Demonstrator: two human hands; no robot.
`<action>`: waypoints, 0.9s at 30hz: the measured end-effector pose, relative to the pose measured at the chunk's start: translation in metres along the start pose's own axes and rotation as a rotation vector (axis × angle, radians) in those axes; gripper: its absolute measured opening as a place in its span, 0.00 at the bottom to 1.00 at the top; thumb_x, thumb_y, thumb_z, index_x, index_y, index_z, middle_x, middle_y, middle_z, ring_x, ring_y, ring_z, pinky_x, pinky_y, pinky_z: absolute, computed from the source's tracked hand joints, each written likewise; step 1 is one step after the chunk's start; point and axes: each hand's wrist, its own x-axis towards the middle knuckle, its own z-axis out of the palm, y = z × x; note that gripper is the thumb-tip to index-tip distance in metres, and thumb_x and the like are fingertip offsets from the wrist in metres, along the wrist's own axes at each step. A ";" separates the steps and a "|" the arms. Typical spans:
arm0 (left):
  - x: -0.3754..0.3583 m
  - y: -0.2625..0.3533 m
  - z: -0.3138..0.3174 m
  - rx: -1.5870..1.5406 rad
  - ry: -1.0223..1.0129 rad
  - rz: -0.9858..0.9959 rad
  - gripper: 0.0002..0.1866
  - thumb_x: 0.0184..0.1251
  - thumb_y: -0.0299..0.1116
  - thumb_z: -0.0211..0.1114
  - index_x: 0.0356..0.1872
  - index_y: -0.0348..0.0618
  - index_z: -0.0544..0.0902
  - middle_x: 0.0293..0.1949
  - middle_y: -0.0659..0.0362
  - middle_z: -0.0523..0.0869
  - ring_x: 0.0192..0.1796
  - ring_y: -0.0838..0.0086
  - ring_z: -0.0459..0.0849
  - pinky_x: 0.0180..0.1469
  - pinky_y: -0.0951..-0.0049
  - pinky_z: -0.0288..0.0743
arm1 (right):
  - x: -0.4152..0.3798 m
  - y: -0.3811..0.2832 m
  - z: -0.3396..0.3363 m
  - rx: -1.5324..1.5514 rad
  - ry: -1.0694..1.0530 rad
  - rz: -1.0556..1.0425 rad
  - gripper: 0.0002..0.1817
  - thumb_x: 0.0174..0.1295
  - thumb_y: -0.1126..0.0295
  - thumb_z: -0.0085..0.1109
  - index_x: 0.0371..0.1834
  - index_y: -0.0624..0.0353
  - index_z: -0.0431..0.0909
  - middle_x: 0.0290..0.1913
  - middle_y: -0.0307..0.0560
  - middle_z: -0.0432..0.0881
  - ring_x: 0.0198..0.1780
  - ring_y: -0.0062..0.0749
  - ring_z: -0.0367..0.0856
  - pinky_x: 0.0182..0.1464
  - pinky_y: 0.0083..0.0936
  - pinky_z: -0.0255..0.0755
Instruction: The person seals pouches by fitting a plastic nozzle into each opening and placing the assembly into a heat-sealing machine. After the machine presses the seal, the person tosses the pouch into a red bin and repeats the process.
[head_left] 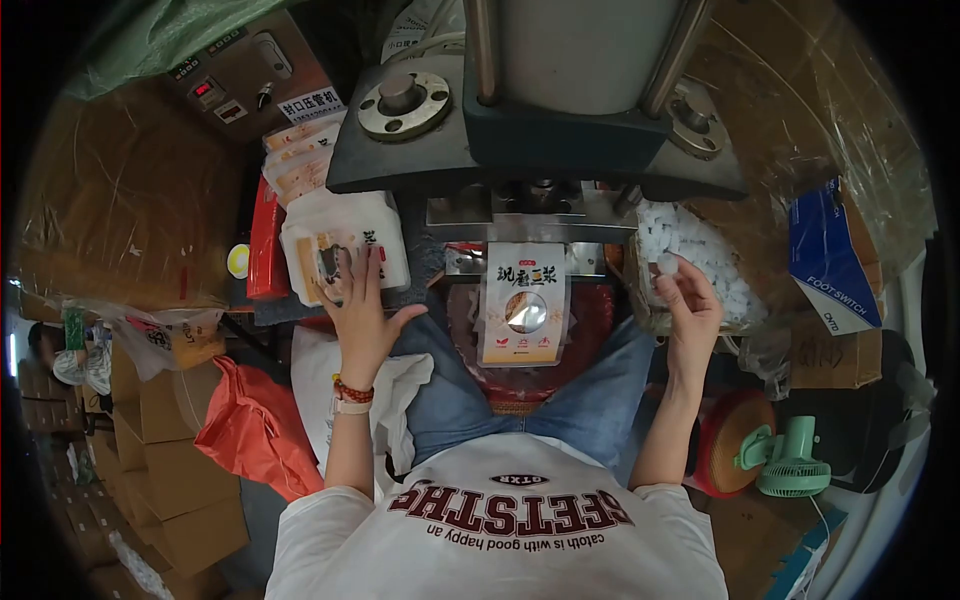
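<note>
My left hand (360, 318), fingers spread, lies over a stack of printed white pouches (300, 215) on the left. It seems to touch the top one. Between thumb and forefinger, my right hand (692, 312) pinches a small white plastic cap (667, 264). Just beside it sits a bin of similar white plastic pieces (690, 245). Straight ahead, a white and orange printed pouch (524, 310) with a round window hangs at the metal jaws (465, 260) of a press, its top edge against them. Neither hand touches that pouch.
The heavy press (560, 140) fills the space ahead, with bolted flanges on both sides. A control box (235, 85) stands at back left, a blue foot-switch box (835, 260) at right. A green fan (795, 465) is low on the right; an orange bag (262, 430) lies at left.
</note>
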 end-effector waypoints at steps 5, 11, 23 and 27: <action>-0.029 -0.014 -0.005 -0.474 -0.222 -0.047 0.23 0.50 0.22 0.62 0.52 0.46 0.81 0.52 0.58 0.84 0.57 0.61 0.80 0.57 0.62 0.71 | -0.030 -0.027 0.035 0.425 -0.390 -0.067 0.14 0.58 0.80 0.63 0.48 0.67 0.80 0.39 0.44 0.82 0.38 0.23 0.80 0.41 0.19 0.73; -0.023 0.033 -0.042 -0.708 0.063 0.024 0.22 0.44 0.18 0.60 0.44 0.45 0.85 0.44 0.60 0.87 0.49 0.65 0.85 0.49 0.68 0.77 | -0.061 -0.036 0.088 -0.454 -0.556 -0.845 0.17 0.51 0.80 0.62 0.47 0.64 0.78 0.41 0.48 0.77 0.43 0.38 0.78 0.43 0.29 0.74; -0.024 0.080 0.005 -1.348 -0.379 -0.115 0.08 0.61 0.28 0.66 0.38 0.36 0.86 0.33 0.56 0.88 0.31 0.77 0.86 0.32 0.78 0.78 | -0.046 -0.047 0.073 -0.317 -0.577 -0.559 0.18 0.55 0.73 0.65 0.49 0.62 0.78 0.44 0.50 0.77 0.46 0.46 0.77 0.52 0.33 0.71; -0.003 0.102 0.015 -1.732 -0.635 -0.597 0.13 0.66 0.36 0.66 0.33 0.32 0.85 0.26 0.59 0.87 0.25 0.85 0.81 0.26 0.81 0.74 | -0.019 -0.050 0.033 -0.461 -0.207 -0.566 0.18 0.56 0.74 0.65 0.50 0.62 0.77 0.45 0.51 0.79 0.50 0.44 0.76 0.52 0.30 0.70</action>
